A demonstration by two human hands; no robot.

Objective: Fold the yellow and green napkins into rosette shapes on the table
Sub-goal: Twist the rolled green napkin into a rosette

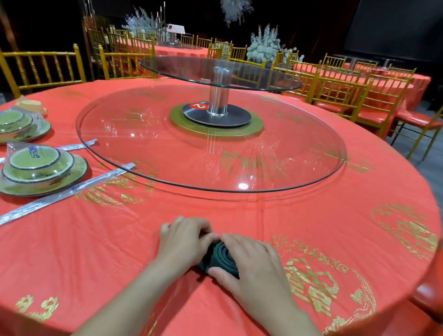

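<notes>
Both hands, left (184, 241) and right (248, 265), fingers curled, grip coiled green napkin (222, 256) near tabletop's (114, 252) front edge.

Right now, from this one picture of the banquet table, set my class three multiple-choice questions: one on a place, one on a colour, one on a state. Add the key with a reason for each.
1. Where do the two wrapped dish stacks stand?
A) on the glass turntable
B) on the table, off to the person's left
C) on a chair seat

2. What colour is the napkin between the left hand and the right hand?
A) yellow
B) white
C) dark green

3. What state is that napkin in?
A) rolled into a coil
B) spread flat and unfolded
C) hanging over the table edge

Key:
1 B, both stacks sit on the red cloth at the left side.
2 C, the fabric showing between the fingers is dark green.
3 A, ringed layers of the roll show between the hands.
</notes>
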